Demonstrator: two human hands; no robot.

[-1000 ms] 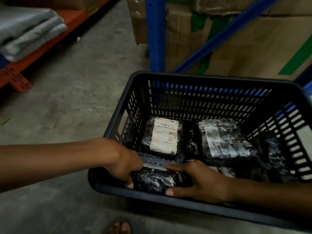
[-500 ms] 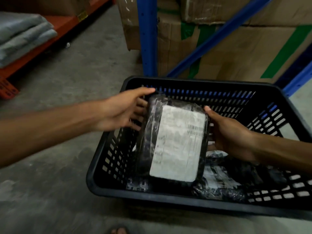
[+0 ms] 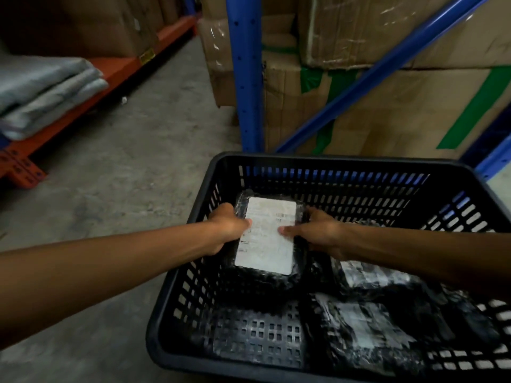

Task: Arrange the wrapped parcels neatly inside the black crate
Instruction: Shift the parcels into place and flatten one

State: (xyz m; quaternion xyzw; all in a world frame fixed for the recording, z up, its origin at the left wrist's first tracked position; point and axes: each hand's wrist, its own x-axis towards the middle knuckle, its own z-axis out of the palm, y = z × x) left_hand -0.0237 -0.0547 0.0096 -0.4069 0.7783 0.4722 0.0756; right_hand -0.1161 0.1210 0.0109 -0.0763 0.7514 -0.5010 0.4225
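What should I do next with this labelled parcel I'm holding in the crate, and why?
Probably lower it flat and let go. Both hands, left hand and right hand, grip the labelled parcel in the black crate, by its far left corner, with bare floor in front.

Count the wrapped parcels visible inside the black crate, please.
3: one at the far left, held by both hands; one at the right, under the right forearm; one at the near right. Others may be hidden.
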